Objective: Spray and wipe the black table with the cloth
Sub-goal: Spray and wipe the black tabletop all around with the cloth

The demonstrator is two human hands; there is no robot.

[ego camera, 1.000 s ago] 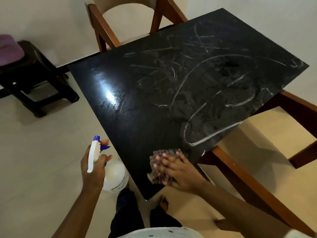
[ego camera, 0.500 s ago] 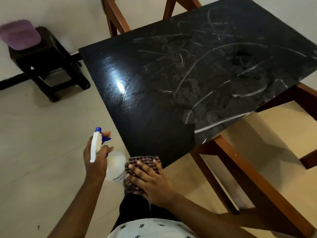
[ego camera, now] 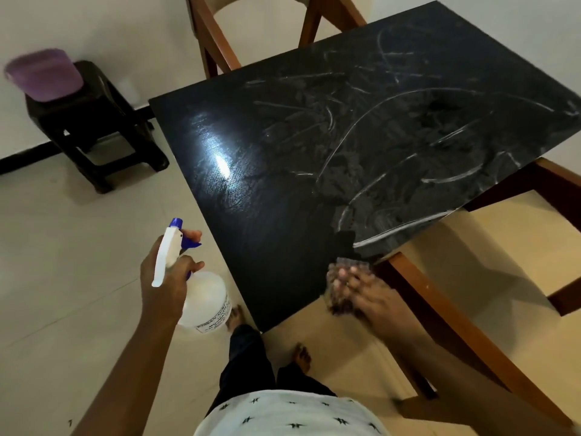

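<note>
Right hand (ego camera: 367, 294) flat on cloth (ego camera: 344, 265), farther right along table (ego camera: 283, 184)

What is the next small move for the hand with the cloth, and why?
Probably slide the right hand with the cloth forward onto the white streaks just beyond it: the near corner of the black table looks clean, while that part looks smeared.

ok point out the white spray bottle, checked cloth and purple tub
white spray bottle (ego camera: 207, 300), head view, clear body
checked cloth (ego camera: 345, 262), head view, top edge
purple tub (ego camera: 44, 75), head view, side wall
</note>
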